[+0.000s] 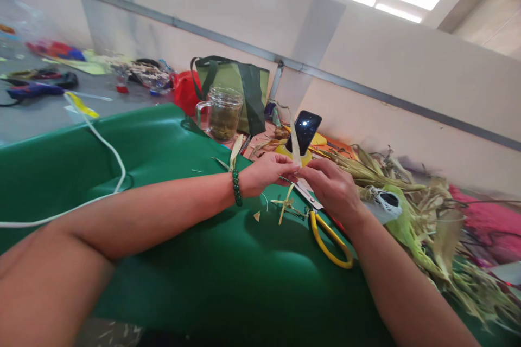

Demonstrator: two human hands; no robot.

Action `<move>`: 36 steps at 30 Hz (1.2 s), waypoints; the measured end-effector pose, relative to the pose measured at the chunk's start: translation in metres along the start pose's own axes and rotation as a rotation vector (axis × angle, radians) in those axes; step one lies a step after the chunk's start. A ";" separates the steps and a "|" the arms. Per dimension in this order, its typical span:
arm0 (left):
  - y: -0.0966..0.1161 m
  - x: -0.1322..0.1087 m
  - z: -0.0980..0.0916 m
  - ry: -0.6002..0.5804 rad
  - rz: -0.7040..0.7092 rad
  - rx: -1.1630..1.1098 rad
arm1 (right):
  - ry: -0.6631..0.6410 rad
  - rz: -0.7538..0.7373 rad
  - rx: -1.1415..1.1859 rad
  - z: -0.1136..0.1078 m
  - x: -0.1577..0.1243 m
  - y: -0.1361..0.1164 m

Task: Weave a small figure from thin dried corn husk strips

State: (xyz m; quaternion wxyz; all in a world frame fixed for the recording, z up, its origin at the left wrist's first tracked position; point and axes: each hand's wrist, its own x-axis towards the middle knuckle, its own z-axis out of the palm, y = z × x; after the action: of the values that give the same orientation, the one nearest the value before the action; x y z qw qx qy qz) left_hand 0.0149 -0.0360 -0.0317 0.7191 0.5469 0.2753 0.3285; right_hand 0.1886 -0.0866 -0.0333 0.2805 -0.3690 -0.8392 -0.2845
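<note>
Over the far edge of the green surface (163,141), the left hand (266,171) and right hand (331,187) meet, the fingers of both pinching a pale leaf strip (296,149) that stands upright between them. Yellow-handled scissors (325,233) lie just beneath. Close, taut pinches should keep the strip from twisting.

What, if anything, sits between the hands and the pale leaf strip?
Nothing visible: left hand and right hand both pinch the leaf strip. The yellow-handled scissors lie below, on the green cloth.
</note>
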 end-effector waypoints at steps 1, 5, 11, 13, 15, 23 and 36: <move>0.000 0.000 0.000 -0.011 -0.005 -0.005 | -0.001 -0.007 -0.014 0.000 0.000 0.000; 0.000 0.000 -0.001 -0.010 -0.014 -0.009 | -0.017 -0.031 -0.030 -0.001 0.000 0.000; -0.001 -0.001 0.002 0.032 -0.002 0.014 | -0.075 -0.012 -0.018 -0.002 0.002 -0.004; -0.002 -0.001 0.004 0.054 0.030 0.017 | -0.083 0.011 0.008 -0.001 0.003 -0.006; -0.003 -0.002 0.005 0.075 0.059 0.027 | -0.088 0.051 0.044 0.002 0.004 -0.008; -0.008 0.002 0.004 0.050 0.189 0.104 | -0.016 0.544 0.499 0.010 0.004 -0.014; -0.012 0.004 -0.004 -0.074 0.241 0.094 | 0.023 0.984 1.051 -0.001 0.015 -0.016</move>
State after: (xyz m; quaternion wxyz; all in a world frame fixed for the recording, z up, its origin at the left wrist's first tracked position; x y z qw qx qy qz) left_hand 0.0167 -0.0325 -0.0445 0.6580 0.6208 0.1958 0.3787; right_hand 0.1682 -0.0897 -0.0269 0.5255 -0.5178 -0.5985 0.3124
